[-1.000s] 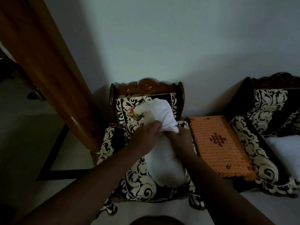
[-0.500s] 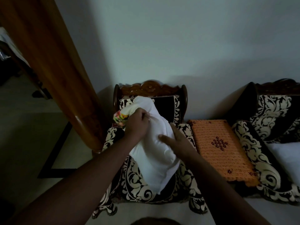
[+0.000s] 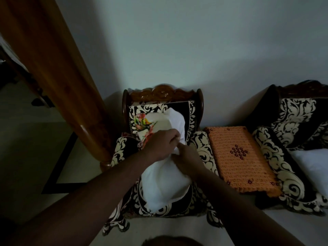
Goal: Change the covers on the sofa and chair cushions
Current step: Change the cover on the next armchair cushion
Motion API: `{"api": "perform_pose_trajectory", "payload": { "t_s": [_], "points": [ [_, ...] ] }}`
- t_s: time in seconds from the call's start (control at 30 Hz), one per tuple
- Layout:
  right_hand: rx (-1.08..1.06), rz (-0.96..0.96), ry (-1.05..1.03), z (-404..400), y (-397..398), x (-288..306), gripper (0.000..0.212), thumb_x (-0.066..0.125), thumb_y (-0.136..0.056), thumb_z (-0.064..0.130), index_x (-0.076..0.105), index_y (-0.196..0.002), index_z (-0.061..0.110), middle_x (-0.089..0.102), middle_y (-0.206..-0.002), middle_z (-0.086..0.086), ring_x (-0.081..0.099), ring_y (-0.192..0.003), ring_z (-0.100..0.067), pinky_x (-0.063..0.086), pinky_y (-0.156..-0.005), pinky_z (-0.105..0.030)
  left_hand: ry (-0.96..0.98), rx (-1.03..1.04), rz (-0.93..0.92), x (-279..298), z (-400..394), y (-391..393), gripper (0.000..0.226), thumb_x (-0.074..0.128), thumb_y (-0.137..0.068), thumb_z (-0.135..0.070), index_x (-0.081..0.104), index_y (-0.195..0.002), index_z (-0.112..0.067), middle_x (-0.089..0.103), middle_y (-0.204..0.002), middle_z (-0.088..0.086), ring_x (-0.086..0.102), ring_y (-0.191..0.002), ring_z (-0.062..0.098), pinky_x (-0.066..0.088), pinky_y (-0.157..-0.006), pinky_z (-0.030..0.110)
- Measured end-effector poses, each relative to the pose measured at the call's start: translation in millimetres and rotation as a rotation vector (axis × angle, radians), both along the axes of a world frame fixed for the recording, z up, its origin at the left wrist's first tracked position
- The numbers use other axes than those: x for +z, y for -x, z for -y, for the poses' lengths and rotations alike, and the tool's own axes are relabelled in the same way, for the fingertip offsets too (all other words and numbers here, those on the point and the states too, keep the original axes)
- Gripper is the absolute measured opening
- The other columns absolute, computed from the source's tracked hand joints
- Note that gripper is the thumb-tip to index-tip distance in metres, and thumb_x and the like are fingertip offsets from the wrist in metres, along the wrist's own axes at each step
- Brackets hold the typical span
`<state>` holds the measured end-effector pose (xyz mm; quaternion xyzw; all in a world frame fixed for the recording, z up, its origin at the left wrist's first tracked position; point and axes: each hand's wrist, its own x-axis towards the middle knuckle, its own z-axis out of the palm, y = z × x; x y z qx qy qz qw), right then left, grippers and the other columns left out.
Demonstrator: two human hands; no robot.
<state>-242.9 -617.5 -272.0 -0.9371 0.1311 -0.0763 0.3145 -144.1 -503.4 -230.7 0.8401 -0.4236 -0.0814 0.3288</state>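
Observation:
A white cushion (image 3: 164, 185) stands on end on the seat of a chair (image 3: 200, 146) covered in black-and-cream patterned cloth. Its upper part sits inside a cream cover with a floral print (image 3: 147, 125). My left hand (image 3: 160, 144) grips the edge of that cover against the cushion. My right hand (image 3: 186, 160) grips the white cushion just below, touching the left hand. The cushion's lower half is bare white.
An orange crocheted mat (image 3: 239, 158) covers a small table right of the chair. A sofa (image 3: 298, 118) in the same patterned cloth holds a white cushion (image 3: 312, 166) at far right. A wooden door (image 3: 49, 64) stands close on the left. A wall is behind.
My right hand has gone from lying flat on the cushion to gripping it beside the left hand. The floral cover now shows further over the cushion's top.

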Motion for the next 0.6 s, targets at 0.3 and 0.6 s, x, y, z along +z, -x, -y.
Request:
{"api": "perform_pose_trajectory", "payload": {
  "t_s": [0.3,0.6],
  "points": [
    [-0.093,0.318,-0.495,18,1,38,0.016,0.059,-0.098,0.011,0.073,-0.106,0.015,0.074,-0.1,0.011,0.068,-0.099,-0.004,0.05,-0.083,-0.018,0.31,0.131,0.039,11,-7,4,0.042,0.061,-0.094,-0.054,0.062,-0.117,-0.019,0.071,-0.109,-0.002,0.066,-0.101,0.016,0.053,-0.085,0.033],
    [-0.229,0.335,-0.693,43,-13,65,0.02,0.065,-0.09,0.015,0.071,-0.102,0.031,0.072,-0.108,0.005,0.066,-0.102,-0.013,0.052,-0.086,-0.031,0.249,0.149,-0.161,-24,-38,-3,0.097,0.054,-0.078,-0.085,0.037,-0.153,-0.027,0.048,-0.144,0.008,0.049,-0.132,0.025,0.046,-0.107,0.05]
  ]
}}
